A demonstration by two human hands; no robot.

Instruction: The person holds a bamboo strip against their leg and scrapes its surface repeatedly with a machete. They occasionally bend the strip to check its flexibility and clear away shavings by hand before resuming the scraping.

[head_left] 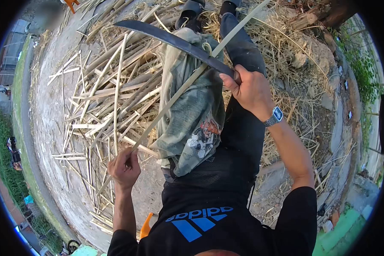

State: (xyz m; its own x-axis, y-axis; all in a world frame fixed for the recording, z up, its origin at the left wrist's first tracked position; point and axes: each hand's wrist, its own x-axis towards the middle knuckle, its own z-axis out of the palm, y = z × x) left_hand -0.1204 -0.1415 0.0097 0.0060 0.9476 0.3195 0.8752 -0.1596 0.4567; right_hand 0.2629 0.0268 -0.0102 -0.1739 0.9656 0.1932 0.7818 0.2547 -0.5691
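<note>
My right hand (250, 88) is closed around the handle end of a long, curved dark blade, a machete (170, 39), which points to the upper left. A long, thin bamboo strip (175, 99) runs slantwise across my lap, and the blade crosses it near my right hand. My left hand (124, 167) pinches the strip toward its lower end. Under the strip, a worn green cloth (187, 111) covers my thigh. The handle itself is mostly hidden by my fingers.
Many split bamboo strips (96, 123) lie piled on the concrete ground to the left. Shavings (281, 55) are scattered around my legs and to the right. A tree stump (315, 15) is at the upper right. An orange chair part (146, 226) shows beside my left arm.
</note>
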